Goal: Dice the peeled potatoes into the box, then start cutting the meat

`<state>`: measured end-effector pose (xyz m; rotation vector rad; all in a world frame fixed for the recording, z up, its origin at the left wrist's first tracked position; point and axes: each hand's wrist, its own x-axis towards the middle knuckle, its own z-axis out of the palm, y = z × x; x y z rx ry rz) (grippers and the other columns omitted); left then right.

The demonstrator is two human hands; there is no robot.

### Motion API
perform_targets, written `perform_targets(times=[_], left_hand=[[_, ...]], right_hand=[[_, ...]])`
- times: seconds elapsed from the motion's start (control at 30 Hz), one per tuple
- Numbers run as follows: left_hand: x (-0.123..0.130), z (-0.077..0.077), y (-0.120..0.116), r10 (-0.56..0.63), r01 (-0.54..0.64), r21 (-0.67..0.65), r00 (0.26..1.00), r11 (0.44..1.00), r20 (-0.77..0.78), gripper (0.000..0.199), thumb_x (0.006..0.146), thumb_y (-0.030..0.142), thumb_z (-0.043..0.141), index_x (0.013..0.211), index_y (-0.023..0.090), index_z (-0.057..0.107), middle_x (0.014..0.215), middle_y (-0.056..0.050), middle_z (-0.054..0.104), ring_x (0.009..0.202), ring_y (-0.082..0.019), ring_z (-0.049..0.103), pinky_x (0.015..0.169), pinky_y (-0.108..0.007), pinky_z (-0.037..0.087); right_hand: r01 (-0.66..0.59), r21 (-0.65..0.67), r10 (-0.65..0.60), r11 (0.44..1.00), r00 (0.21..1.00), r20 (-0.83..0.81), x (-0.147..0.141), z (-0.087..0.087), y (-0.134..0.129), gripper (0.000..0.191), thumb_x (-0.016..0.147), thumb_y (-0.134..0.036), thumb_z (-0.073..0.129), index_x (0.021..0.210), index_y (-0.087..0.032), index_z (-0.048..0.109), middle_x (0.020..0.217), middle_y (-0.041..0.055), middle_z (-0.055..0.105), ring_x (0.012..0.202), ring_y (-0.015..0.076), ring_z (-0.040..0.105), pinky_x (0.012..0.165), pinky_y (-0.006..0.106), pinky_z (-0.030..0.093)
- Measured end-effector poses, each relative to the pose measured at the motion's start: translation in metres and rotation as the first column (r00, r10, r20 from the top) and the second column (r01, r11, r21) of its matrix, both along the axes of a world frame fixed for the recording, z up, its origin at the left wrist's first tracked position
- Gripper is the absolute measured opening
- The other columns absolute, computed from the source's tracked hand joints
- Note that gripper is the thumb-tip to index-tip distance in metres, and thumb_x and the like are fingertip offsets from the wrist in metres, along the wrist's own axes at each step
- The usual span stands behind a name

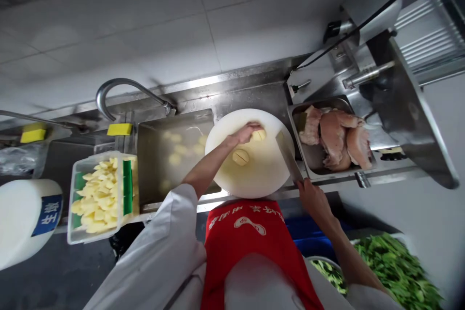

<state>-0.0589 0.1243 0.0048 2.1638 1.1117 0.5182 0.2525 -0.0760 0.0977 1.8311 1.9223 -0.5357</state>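
Note:
A round white cutting board (pixel 265 174) lies in front of me beside a sink. My left hand (pixel 247 132) is over the board's upper part, its fingers against a peeled potato (pixel 259 135). Another peeled potato (pixel 240 157), with a dark cut line across it, rests below that hand. My right hand (pixel 311 194) is wrapped round the handle of a cleaver (pixel 289 159) at the board's right edge. The cleaver's blade points up and left over the board, apart from both potatoes.
Left of the board, a sink (pixel 152 155) holds water and several potatoes. A plastic tub (pixel 119 232) of cut potato pieces stands further left. At the right are a metal tray (pixel 307 167) of raw meat and a slicing machine (pixel 417 111). Leafy greens (pixel 395 266) lie at lower right.

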Motion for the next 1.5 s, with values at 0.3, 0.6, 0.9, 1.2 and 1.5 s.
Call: perform_targets(times=[0.3,0.6,0.9,1.2,1.5], left_hand=[[0.046,-0.016,-0.107,0.212,-0.209,-0.081,0.977,0.975,0.023,0.048,0.079,0.03,0.082,0.12,0.013,0.063,0.114,-0.012,0.063,0.105,-0.026,0.062,0.095,-0.038,0.054],[0.044,-0.019,-0.125,0.234,-0.242,0.037,0.961,0.97,0.145,0.017,0.098,0.028,0.056,0.094,0.018,0.069,0.097,-0.008,0.066,0.095,-0.019,0.063,0.088,-0.034,0.054],[-0.005,0.005,-0.13,0.427,-0.441,0.065,0.891,0.895,0.155,0.019,0.093,0.02,0.055,0.102,0.02,0.071,0.105,-0.008,0.068,0.104,-0.021,0.062,0.095,-0.037,0.053],[-0.059,0.0,-0.168,0.209,-0.217,-0.125,0.975,0.968,-0.076,0.049,0.082,0.018,0.071,0.131,0.023,0.061,0.128,-0.01,0.061,0.12,-0.027,0.058,0.107,-0.044,0.05],[-0.022,-0.024,-0.233,0.7,-0.709,0.002,0.697,0.706,0.158,0.022,0.095,0.041,0.062,0.1,0.021,0.069,0.104,-0.008,0.067,0.099,-0.02,0.063,0.091,-0.037,0.055]], right_hand=[[-0.009,-0.035,0.008,0.999,1.0,-0.017,-0.012,-0.008,-0.013,0.031,0.107,-0.035,0.03,0.111,-0.014,0.052,0.087,0.0152,0.072,0.085,0.0268,0.074,0.068,0.029,0.046],[-0.027,-0.092,0.021,0.995,0.997,-0.068,-0.025,-0.006,-0.013,0.03,0.107,-0.033,0.03,0.108,-0.013,0.052,0.09,0.0162,0.072,0.088,0.0267,0.074,0.065,0.029,0.044],[-0.078,-0.062,0.074,0.995,0.996,-0.056,-0.029,0.002,-0.019,0.033,0.108,-0.034,0.026,0.11,-0.013,0.052,0.085,0.0139,0.071,0.083,0.0252,0.073,0.065,0.028,0.044],[-0.123,-0.064,0.12,0.99,0.992,-0.041,-0.032,0.004,-0.013,0.031,0.107,-0.035,0.029,0.108,-0.015,0.052,0.086,0.014,0.072,0.083,0.0268,0.074,0.066,0.029,0.044],[-0.219,-0.053,0.21,0.974,0.968,-0.135,-0.057,0.004,-0.033,0.029,0.109,-0.035,0.027,0.105,-0.016,0.049,0.083,0.0106,0.072,0.08,0.024,0.073,0.058,0.027,0.032]])
